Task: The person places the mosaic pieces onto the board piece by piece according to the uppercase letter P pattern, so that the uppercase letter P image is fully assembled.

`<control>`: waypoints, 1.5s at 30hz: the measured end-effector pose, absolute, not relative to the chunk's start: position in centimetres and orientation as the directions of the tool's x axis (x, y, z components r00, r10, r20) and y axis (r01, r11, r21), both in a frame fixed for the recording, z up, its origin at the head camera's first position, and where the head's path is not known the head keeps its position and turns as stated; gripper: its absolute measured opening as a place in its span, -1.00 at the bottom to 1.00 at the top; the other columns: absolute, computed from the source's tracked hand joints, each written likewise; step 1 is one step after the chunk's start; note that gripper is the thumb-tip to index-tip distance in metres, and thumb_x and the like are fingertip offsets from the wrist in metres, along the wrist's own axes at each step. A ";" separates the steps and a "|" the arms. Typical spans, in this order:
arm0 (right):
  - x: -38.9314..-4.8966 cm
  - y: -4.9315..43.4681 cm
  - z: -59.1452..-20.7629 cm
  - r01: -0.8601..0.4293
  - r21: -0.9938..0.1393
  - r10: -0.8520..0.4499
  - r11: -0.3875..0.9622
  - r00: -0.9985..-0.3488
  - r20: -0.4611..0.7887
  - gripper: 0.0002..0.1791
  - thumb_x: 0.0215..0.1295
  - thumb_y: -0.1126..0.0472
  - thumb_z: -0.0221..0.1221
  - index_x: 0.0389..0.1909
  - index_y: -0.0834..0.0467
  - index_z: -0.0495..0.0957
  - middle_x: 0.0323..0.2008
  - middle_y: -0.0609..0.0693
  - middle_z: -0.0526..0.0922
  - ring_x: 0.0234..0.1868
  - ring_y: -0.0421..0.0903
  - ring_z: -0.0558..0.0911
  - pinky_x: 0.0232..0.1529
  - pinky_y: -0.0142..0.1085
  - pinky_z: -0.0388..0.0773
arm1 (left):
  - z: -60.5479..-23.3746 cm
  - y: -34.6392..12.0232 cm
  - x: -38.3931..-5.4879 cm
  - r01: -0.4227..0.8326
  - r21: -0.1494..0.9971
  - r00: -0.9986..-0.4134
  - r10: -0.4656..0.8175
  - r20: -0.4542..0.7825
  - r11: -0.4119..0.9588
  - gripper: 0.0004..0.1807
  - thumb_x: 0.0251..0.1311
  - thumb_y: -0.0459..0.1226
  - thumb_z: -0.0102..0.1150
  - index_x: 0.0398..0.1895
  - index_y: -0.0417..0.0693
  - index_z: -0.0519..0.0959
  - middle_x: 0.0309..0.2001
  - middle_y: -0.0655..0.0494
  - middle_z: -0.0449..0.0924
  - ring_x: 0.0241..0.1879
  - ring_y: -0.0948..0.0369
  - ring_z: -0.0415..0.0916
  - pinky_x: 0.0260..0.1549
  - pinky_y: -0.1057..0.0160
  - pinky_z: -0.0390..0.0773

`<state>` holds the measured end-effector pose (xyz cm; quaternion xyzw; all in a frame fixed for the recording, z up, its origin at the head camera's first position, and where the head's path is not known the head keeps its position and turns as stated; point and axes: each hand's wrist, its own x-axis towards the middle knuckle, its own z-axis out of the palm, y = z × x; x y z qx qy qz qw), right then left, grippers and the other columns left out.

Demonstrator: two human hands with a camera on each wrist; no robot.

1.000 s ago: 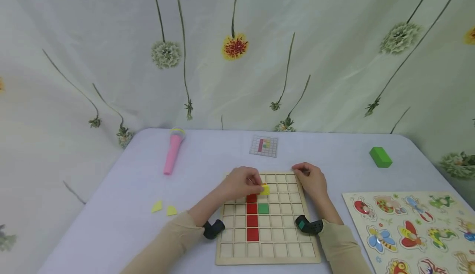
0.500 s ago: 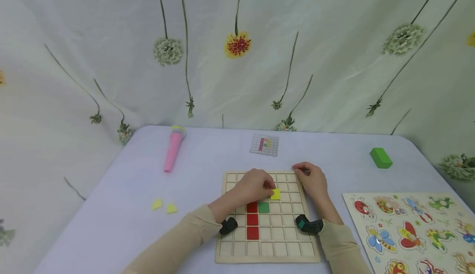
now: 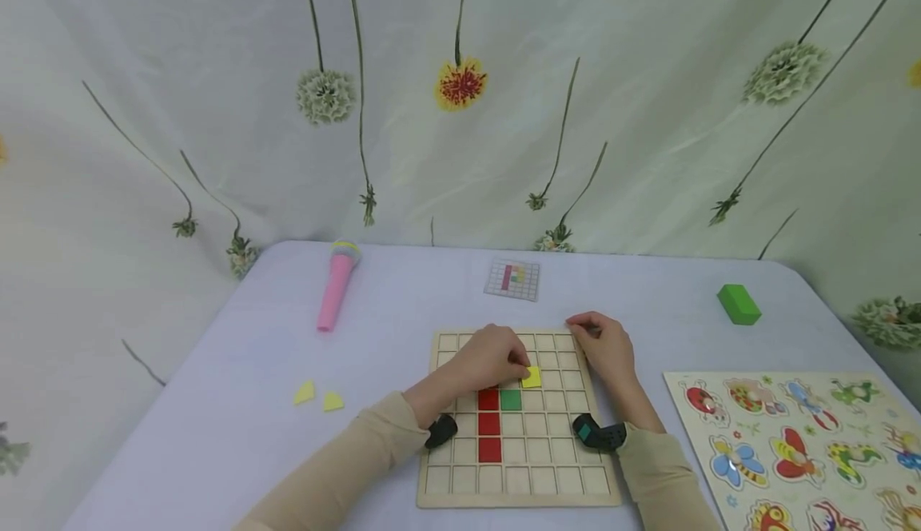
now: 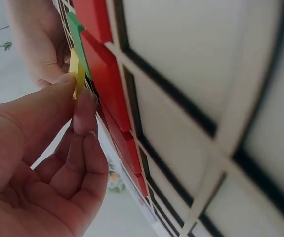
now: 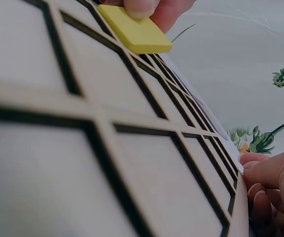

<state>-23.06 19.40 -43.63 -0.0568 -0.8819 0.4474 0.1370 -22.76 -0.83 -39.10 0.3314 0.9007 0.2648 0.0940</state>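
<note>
My left hand [image 3: 492, 357] pinches a yellow square tile [image 3: 532, 377] between thumb and fingertips, over a wooden grid board [image 3: 541, 481]. In the right wrist view the yellow tile [image 5: 134, 32] lies slanted across the grid's ridges, not flush in a cell. A column of red tiles [image 3: 489, 437] and one green tile [image 3: 511, 400] sit in cells; the left hand hides part of the red column. My right hand [image 3: 608, 351] grips the board's far right corner between thumb and finger; in the right wrist view this hand [image 5: 275, 185] shows curled fingers at the edge.
Two small yellow pieces [image 3: 319, 395] lie left of the board. Behind it is a pattern card [image 3: 528, 281] with a coloured grid. A pink toy microphone [image 3: 334, 291] lies at the back left, a green block [image 3: 739, 305] at the back right. An insect puzzle board [image 3: 755, 423] is at the right.
My left hand has moved to the right across the board with the yellow tile, then shifted very slightly back left. The right hand has stayed at the board's corner.
</note>
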 end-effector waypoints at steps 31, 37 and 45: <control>-22.6 19.6 -43.4 -0.046 -0.790 0.199 0.611 -0.957 0.210 -0.86 0.27 0.30 0.16 -0.24 0.27 0.62 -0.30 0.13 0.60 -0.42 -0.02 0.50 -0.40 -0.25 0.37 | -38.5 -27.7 -17.8 0.220 0.683 -0.962 0.273 0.031 0.697 -0.57 0.07 -0.24 0.33 0.02 -0.22 0.56 -0.13 0.01 0.58 -0.13 0.10 0.49 -0.12 0.12 0.50; -22.5 19.7 -43.5 -0.023 -0.793 0.209 0.609 -0.960 0.188 -0.86 0.27 0.30 0.15 -0.23 0.27 0.62 -0.27 0.13 0.59 -0.42 -0.03 0.49 -0.41 -0.26 0.37 | -40.7 -29.9 -17.7 0.160 0.626 -0.966 0.252 -0.060 0.763 -0.50 -0.01 -0.13 0.39 0.01 -0.15 0.57 -0.08 0.02 0.56 -0.04 0.03 0.47 -0.06 0.01 0.44; -22.8 19.5 -43.7 -0.039 -0.797 0.208 0.603 -0.957 0.204 -0.87 0.26 0.29 0.17 -0.25 0.25 0.63 -0.33 0.10 0.60 -0.47 -0.07 0.48 -0.45 -0.27 0.38 | -41.3 -29.0 -17.7 0.083 0.571 -0.982 0.164 -0.092 0.817 -0.73 0.00 -0.24 0.37 -0.20 -0.01 0.59 -0.14 0.08 0.54 -0.04 0.00 0.45 -0.06 -0.08 0.41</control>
